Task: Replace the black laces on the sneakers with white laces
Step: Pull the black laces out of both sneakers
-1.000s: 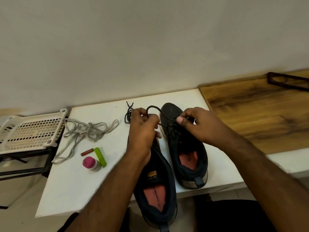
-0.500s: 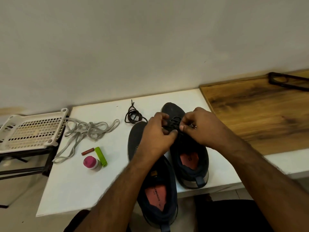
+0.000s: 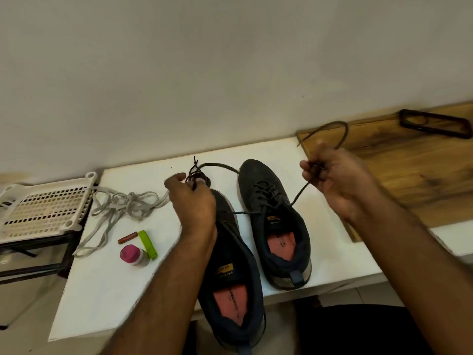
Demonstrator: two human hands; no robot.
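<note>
Two dark sneakers with pink insoles lie on the white table (image 3: 107, 290). The right sneaker (image 3: 273, 221) still carries its black lace (image 3: 266, 196) through the eyelets. My right hand (image 3: 335, 180) pinches one end of that lace and holds it up to the right, with a loop arcing above. My left hand (image 3: 192, 201) grips the other end, which arcs from the toe, above the left sneaker (image 3: 230, 283). A loose coil of black lace (image 3: 197, 172) lies just behind my left hand. The white laces (image 3: 120, 208) lie tangled at the left.
A white perforated plastic rack (image 3: 43, 208) stands off the table's left edge. A pink-capped bottle (image 3: 133, 256), a green stick (image 3: 148, 244) and a small red tube (image 3: 127, 237) lie beside the white laces. A wooden board (image 3: 409, 180) with a black phone case (image 3: 435, 123) adjoins on the right.
Both hands were together at the right sneaker's eyelets; now they have drawn apart, each pulling a lace end outward, so that longer lengths of black lace hang free of the shoe.
</note>
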